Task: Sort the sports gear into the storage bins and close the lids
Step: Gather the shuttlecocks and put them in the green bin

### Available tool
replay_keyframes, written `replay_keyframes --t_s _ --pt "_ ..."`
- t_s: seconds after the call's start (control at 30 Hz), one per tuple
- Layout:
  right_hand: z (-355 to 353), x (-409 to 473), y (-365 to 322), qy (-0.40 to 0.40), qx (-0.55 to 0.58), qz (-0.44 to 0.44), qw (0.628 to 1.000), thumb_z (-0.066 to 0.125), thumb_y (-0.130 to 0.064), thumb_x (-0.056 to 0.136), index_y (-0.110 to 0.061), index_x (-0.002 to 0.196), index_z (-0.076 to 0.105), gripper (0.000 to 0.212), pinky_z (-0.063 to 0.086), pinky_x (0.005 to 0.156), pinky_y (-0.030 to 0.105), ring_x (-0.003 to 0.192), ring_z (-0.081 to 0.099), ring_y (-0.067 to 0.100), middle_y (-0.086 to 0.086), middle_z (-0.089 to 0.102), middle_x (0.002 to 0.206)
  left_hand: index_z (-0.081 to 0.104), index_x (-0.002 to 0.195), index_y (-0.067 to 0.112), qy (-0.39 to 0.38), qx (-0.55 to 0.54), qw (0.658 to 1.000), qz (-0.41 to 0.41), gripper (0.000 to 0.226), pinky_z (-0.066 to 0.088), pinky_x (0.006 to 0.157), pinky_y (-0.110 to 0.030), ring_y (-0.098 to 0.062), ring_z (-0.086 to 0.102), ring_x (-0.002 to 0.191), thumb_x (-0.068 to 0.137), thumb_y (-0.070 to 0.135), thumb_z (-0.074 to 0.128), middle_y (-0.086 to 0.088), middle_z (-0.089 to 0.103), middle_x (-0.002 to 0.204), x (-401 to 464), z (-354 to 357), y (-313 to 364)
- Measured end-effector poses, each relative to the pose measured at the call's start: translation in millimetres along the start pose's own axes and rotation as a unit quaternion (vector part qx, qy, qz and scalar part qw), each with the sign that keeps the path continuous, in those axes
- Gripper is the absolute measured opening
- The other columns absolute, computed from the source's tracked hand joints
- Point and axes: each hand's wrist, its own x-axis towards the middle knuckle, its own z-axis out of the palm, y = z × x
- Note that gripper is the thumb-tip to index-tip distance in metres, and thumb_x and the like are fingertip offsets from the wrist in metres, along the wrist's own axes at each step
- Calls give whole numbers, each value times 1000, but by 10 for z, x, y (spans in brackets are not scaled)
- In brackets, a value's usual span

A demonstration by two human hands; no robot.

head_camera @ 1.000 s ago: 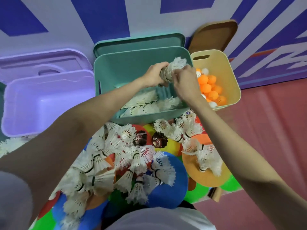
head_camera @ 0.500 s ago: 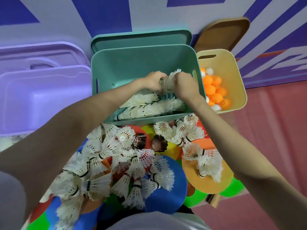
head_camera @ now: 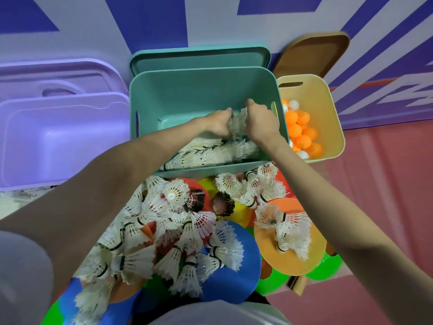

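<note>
Both hands reach down into the green bin (head_camera: 187,95), which stands open in the middle with its green lid (head_camera: 199,58) propped upright behind it against the wall. The left hand (head_camera: 216,124) and the right hand (head_camera: 259,123) face each other with a stack of white shuttlecocks (head_camera: 237,123) between them; the fingers of both hands curl round this stack and hold it low inside the bin, just above the rows of shuttlecocks (head_camera: 210,153) already lying along the bin's near wall. To the right, just beside the green bin, the yellow bin (head_camera: 328,109) holds orange and white ping-pong balls (head_camera: 301,132), and its brown lid (head_camera: 314,53) leans on the wall behind it. To the left sits the purple bin (head_camera: 58,137), open, with the purple lid (head_camera: 58,76) standing behind it. In front of the bins, nearer the person, a loose heap of shuttlecocks (head_camera: 164,231) lies on top of flat coloured discs: a blue disc (head_camera: 239,277), an orange disc (head_camera: 290,261) carrying a small cluster of shuttlecocks, and green ones at the edges. Two dark shuttlecocks (head_camera: 222,204) sit among the white ones near the green bin's front wall.
</note>
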Motion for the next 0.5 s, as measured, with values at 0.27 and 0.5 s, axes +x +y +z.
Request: replay_keyframes --t_s 0.27,0.5 --pt "72 86 36 18 78 25 997 54 0 86 -6 115 48 30 48 71 42 92 63 40 18 65 108 55 106 16 31 24 998 51 43 34 60 -31 -16 45 67 72 29 76 2 49 74 -78 -192 -152" --pt "127 138 71 -17 113 56 992 55 -1 86 -3 114 56 28 50 82 42 101 61 38 18 64 114 53 129 20 62 13 997 46 62 44 94 -35 -21 52 112 74 34 77 -5 59 119 -181 -151 -320"
